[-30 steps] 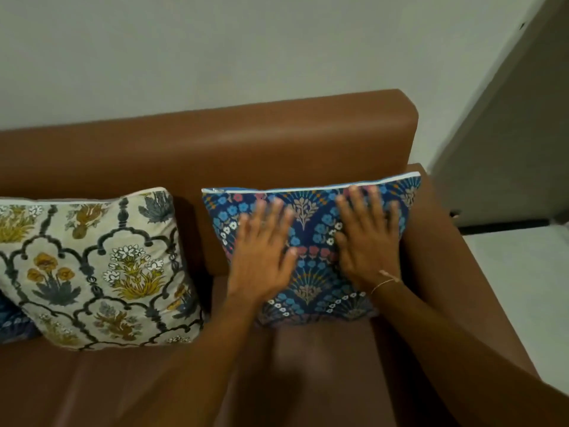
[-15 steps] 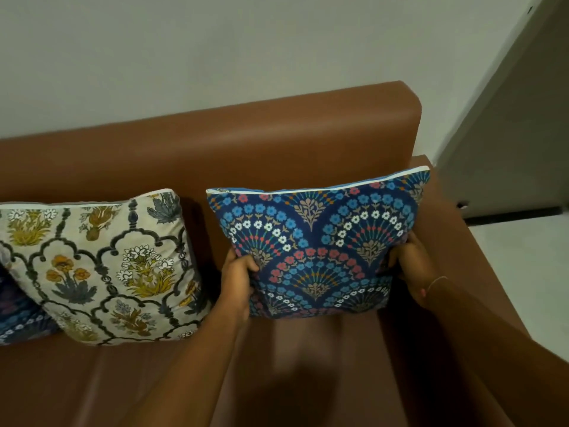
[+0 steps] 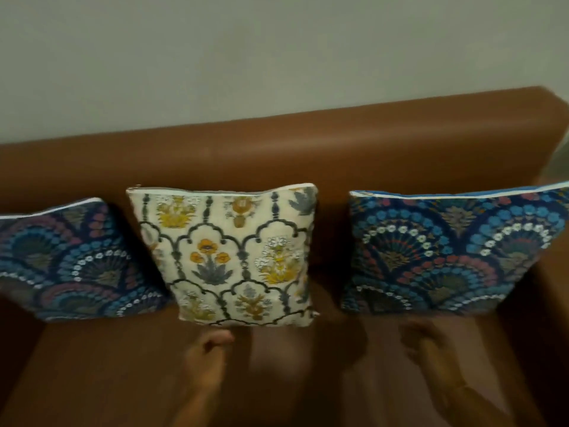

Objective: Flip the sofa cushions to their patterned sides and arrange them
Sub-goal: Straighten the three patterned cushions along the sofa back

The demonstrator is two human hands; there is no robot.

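Note:
Three cushions lean upright against the back of the brown sofa [image 3: 308, 155], patterned sides facing me. A blue fan-patterned cushion [image 3: 74, 263] stands at the left, a cream floral cushion [image 3: 228, 254] in the middle, and another blue fan-patterned cushion [image 3: 455, 254] at the right. My left hand [image 3: 206, 352] hovers over the seat just below the cream cushion, fingers loosely curled, holding nothing. My right hand [image 3: 428, 346] hangs below the right blue cushion, blurred, fingers curled and empty. Neither hand touches a cushion.
A plain pale wall [image 3: 246, 57] rises behind the sofa. The brown seat [image 3: 107, 365] stretches in front of the cushions. The sofa's right armrest [image 3: 551, 303] sits beside the right cushion.
Both hands have let go of the right blue cushion and drawn back toward me. The view has swung left, bringing the left blue cushion into sight.

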